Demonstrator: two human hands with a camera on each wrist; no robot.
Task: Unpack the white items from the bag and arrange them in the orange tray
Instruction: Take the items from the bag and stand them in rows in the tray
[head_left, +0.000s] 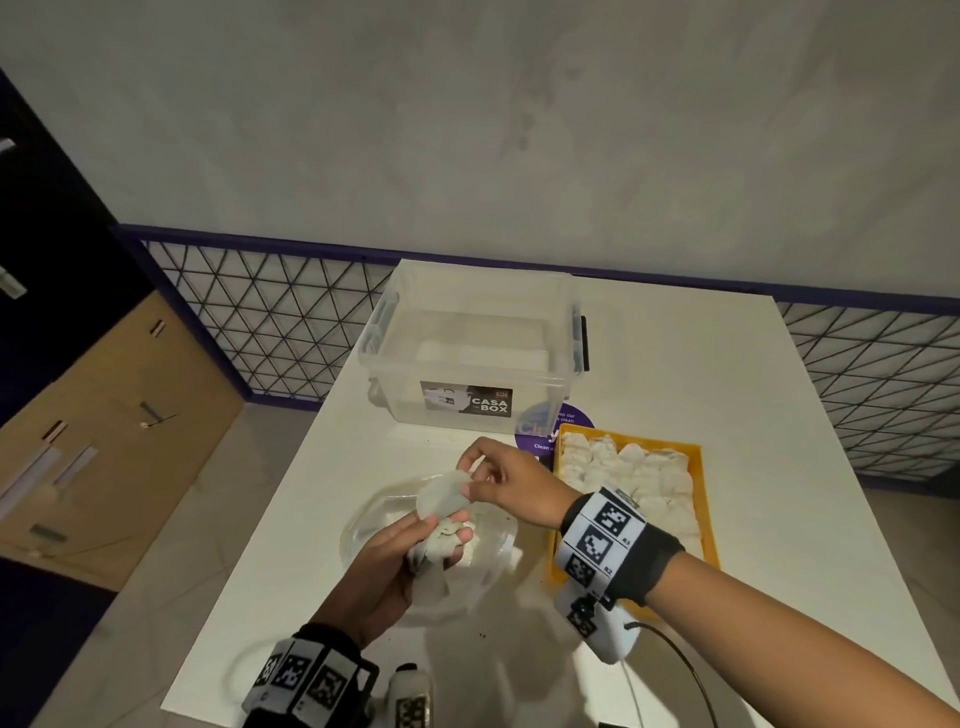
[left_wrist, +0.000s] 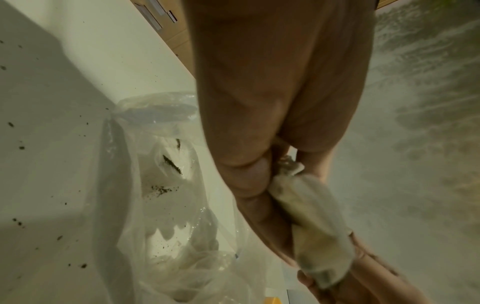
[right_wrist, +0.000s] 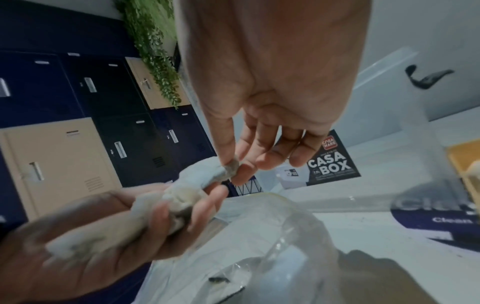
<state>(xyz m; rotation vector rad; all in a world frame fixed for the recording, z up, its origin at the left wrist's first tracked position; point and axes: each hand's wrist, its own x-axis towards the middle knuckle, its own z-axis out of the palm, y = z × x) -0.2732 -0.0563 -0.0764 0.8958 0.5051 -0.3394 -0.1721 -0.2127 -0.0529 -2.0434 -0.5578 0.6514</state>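
Observation:
My left hand grips a bunch of soft white items above the clear plastic bag, which lies crumpled on the white table. In the right wrist view the bunch sits in the curled left fingers. My right hand pinches the edge of one white item between thumb and forefinger, just above the left hand; that pinched item stretches from the bunch. The orange tray at the right holds several white items in rows. The left wrist view shows the bunch and the bag.
A clear storage box labelled CASA BOX stands behind the bag, beside a round purple sticker. Dark crumbs dot the table. A wire-mesh railing runs behind the table; lockers stand at the left.

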